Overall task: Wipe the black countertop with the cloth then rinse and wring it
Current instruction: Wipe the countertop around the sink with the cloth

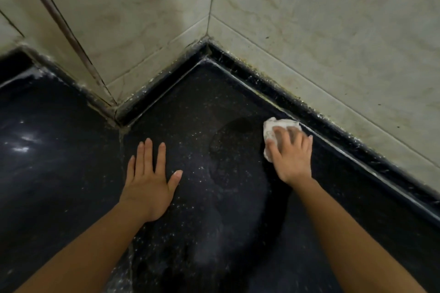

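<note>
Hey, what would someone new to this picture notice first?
The white cloth stands out most, bunched under the right hand on the black countertop, close to the right-hand tiled wall. The left hand lies flat with fingers spread near the counter's middle. A hazy smear runs between the two arms.

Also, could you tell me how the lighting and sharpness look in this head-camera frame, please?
Head view: dim overall, with a bright glare patch on the black countertop at far left. Head view: the right hand pressing the cloth is smeared by motion blur, while the left hand looks sharp. Head view: wide-angle distortion splays the lines of the wall tiles.
</note>
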